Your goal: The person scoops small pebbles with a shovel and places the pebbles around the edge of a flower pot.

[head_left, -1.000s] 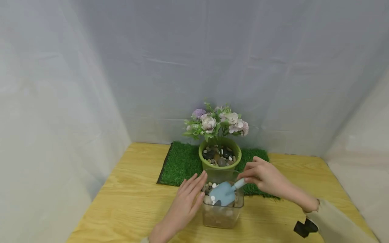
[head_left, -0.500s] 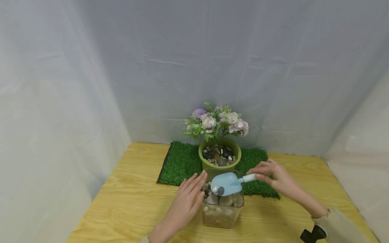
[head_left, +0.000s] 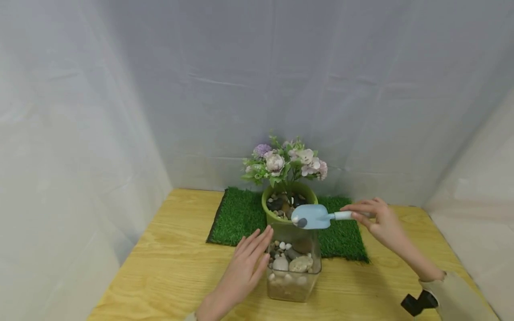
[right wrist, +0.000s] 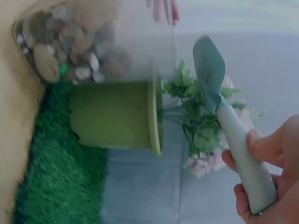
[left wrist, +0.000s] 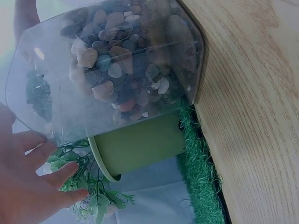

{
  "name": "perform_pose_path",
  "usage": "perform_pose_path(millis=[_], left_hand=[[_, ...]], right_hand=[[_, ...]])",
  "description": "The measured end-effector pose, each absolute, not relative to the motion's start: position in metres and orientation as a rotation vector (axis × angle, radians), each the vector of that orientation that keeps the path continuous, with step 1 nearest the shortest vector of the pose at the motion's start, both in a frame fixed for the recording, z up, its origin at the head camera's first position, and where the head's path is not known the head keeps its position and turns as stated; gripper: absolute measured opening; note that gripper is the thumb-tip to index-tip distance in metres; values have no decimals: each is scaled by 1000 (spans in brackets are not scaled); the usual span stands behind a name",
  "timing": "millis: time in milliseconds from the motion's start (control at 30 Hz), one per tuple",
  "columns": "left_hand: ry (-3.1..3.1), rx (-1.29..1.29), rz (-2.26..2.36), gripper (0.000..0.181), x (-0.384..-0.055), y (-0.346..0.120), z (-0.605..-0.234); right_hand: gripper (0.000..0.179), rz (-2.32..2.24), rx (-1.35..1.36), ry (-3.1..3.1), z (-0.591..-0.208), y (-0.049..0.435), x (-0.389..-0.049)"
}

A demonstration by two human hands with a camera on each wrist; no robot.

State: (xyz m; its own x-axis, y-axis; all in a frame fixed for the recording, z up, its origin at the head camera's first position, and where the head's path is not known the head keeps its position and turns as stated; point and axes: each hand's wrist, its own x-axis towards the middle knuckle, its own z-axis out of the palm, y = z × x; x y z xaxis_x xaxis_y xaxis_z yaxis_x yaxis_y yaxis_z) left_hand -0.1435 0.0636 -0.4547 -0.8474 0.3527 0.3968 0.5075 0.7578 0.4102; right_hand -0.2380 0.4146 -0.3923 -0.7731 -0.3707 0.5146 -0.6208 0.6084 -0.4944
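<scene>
My right hand (head_left: 379,223) grips the pale handle of a light blue trowel (head_left: 315,217); in the right wrist view its fingers and thumb wrap the handle (right wrist: 247,163). A dark pebble (head_left: 302,222) and a small white one lie in the blade, which is level above the front rim of the green flowerpot (head_left: 268,216). My left hand (head_left: 242,263) has its fingers extended, touching the left rim of a clear container (head_left: 293,290). Pebbles (left wrist: 117,70) fill the container's lower part. The pot holds stones and artificial-looking pink, white and purple flowers (head_left: 285,162).
Under the pot lies a green artificial grass mat (head_left: 241,218) on the wooden table (head_left: 160,263). The container stands in front of the pot, close to it. Pale sheeting (head_left: 257,80) hangs behind and at both sides.
My right hand has lifted the trowel out of the container, with pebbles on its blade, and moved it up and away toward the pot. My left hand stays at the container's rim.
</scene>
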Motion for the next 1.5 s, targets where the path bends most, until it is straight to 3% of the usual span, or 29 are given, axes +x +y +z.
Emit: perform_pose_path(millis=[267, 700, 1100, 1500], left_hand=[[-2660, -672, -760, 52, -143, 63, -455], [-2639, -677, -730, 53, -144, 63, -455], [-2633, -681, -762, 52, -144, 64, -457], [-2614, -667, -764, 52, -145, 65, -460]], right_hand=[[19, 705, 638, -2509, -374, 423, -265], [21, 133, 729, -2223, -372, 405, -285], [18, 211, 687, -2176, -375, 405, -284], [19, 877, 401, -2485, -423, 426, -259]])
